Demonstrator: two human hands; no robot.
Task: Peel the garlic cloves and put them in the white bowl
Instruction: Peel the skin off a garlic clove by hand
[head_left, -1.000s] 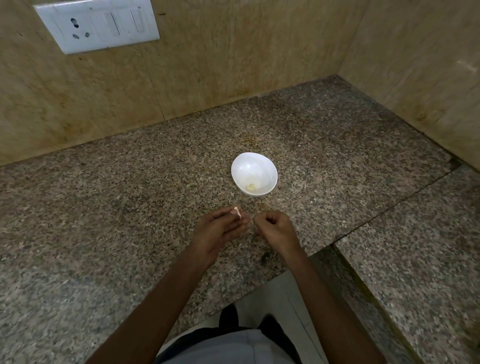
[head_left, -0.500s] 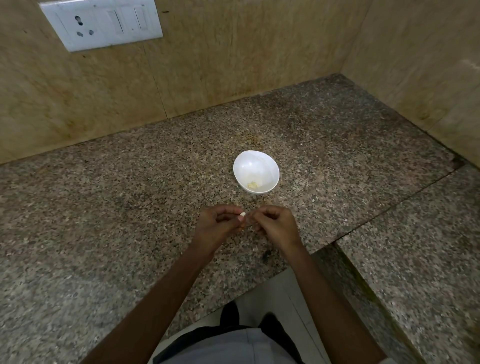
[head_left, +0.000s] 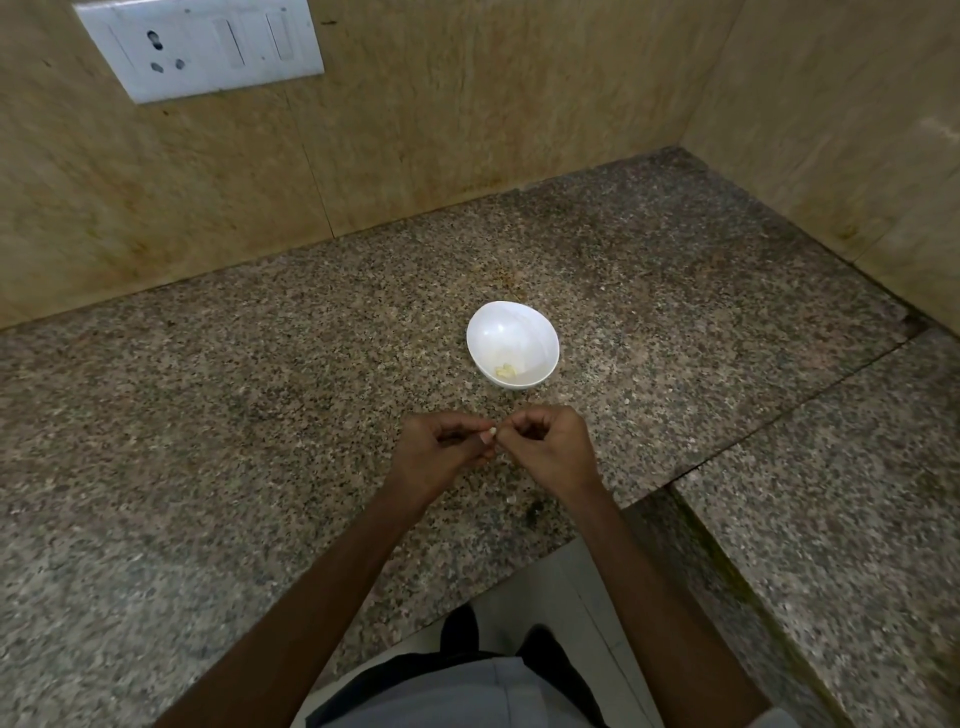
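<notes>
At the centre of the frame I see my fingers (head_left: 464, 432) curled in and closed on a small pale garlic clove (head_left: 490, 431), pinched between the tips of the left hand (head_left: 434, 460) and the right hand (head_left: 553, 454), which meet knuckle to knuckle above the tabletop (head_left: 249, 415). Whether the right fingertips have the skin or the clove itself, I cannot tell; it is too small.

Just above the hands in the picture sits the white bowl (head_left: 474, 332), upright on the tabletop, apart from both hands. A few yellowish peeled pieces (head_left: 506, 370) lie at its bottom, so I judge some cloves are already done. The one in my fingers looks to be mid-peel and has yet to go in. I see no other unpeeled cloves on the stone, so this may be a late one. A white switch plate (head_left: 208, 47) is on the wall at the upper left.
</notes>
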